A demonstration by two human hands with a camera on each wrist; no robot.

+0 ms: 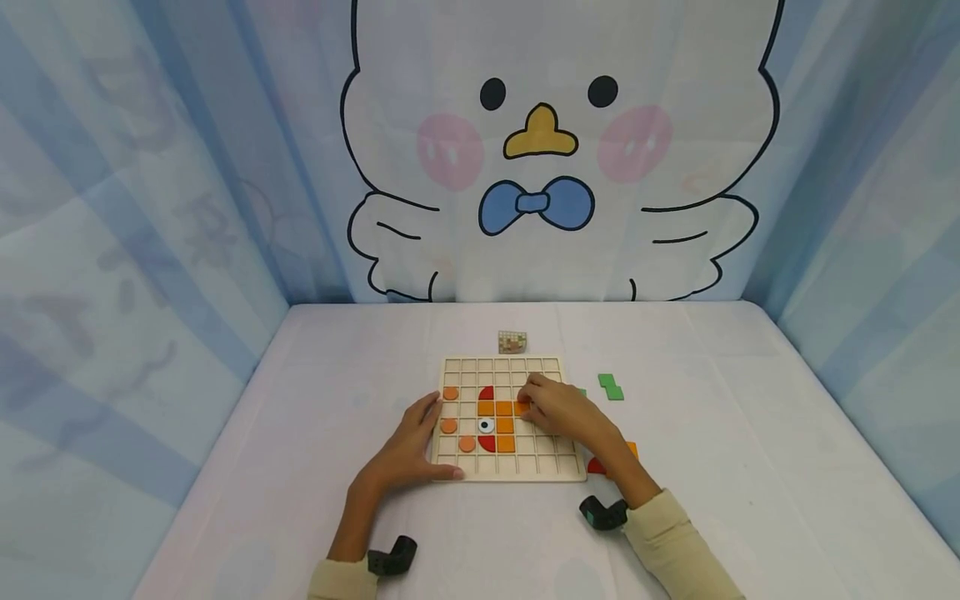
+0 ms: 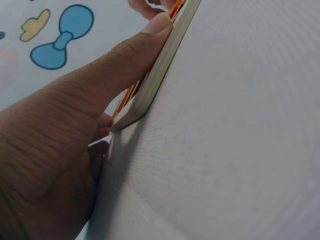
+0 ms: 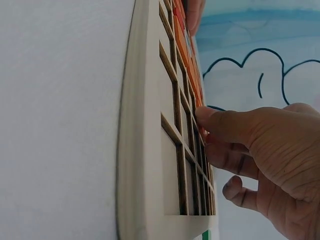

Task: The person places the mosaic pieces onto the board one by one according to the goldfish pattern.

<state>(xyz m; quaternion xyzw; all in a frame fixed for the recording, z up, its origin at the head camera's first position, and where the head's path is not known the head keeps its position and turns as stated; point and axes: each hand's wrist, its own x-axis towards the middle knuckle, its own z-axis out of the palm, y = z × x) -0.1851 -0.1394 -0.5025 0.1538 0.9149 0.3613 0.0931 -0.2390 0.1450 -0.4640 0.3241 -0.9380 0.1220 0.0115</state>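
A pale wooden grid board (image 1: 468,468) lies on the table, holding orange squares (image 1: 505,425), red quarter-round pieces (image 1: 487,444), orange discs (image 1: 467,444) and a white eye disc (image 1: 486,425). My left hand (image 1: 408,446) spans its near left corner. In the left wrist view, the thumb (image 2: 145,42) lies straight along the board's edge, the other fingers partly hidden beside the corner. Over the right part of the grid, my right hand (image 1: 564,410) pinches an orange square (image 1: 521,409) at a cell, thumb and forefinger on either side. Those fingertips partly cover the square.
Green pieces (image 1: 611,387) lie right of the board. A red piece (image 1: 596,466) and an orange piece (image 1: 632,450) are partly hidden by the right forearm. Behind the board sits a small patterned item (image 1: 512,342). Printed curtains surround the white table (image 1: 360,358).
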